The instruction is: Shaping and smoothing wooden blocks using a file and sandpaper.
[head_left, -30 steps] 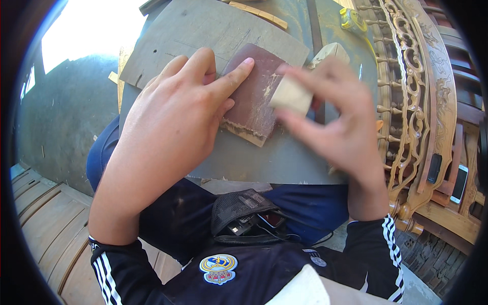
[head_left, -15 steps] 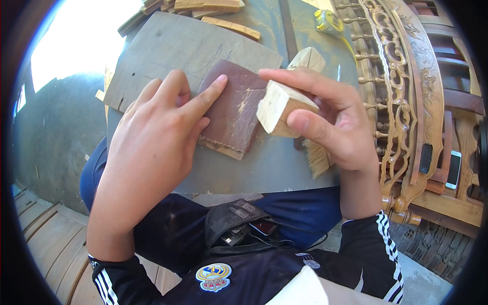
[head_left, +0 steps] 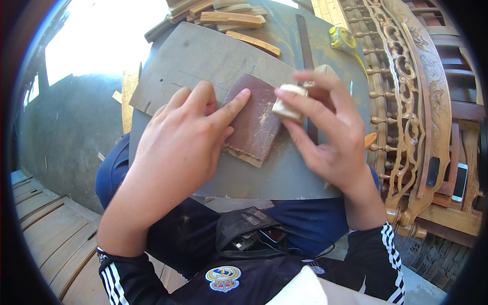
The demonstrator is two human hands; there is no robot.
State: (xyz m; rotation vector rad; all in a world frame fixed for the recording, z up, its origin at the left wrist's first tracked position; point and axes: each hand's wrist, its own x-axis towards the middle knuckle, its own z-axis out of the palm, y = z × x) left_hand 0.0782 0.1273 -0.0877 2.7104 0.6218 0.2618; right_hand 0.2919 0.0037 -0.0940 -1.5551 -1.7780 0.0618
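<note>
A reddish-brown sheet of sandpaper [head_left: 258, 114] lies at a slant over a thin grey board [head_left: 188, 56] and the grey work surface [head_left: 244, 184]. My left hand [head_left: 178, 134] holds it down, index finger stretched along its upper left part, thumb at its left edge, other fingers curled. Pale dust streaks the sheet's right side. In my right hand [head_left: 333, 140], a small pale wood block [head_left: 288, 107] is gripped between thumb and fingers, at the right edge of the sandpaper. Motion blurs the block and fingertips; whether it touches the sheet I cannot tell.
Several wood strips [head_left: 231, 19] are piled at the far edge. A dark flat metal strip [head_left: 304, 43] and a yellow tape measure [head_left: 342, 38] lie beyond my right hand. Carved wooden furniture [head_left: 424, 76] stands at right, bearing a white phone [head_left: 459, 182].
My right hand has turned the wood block, whose pale end face showed plainly before. The brush is now mostly hidden behind that hand. The whole scene has shifted rightward and slightly down in view.
</note>
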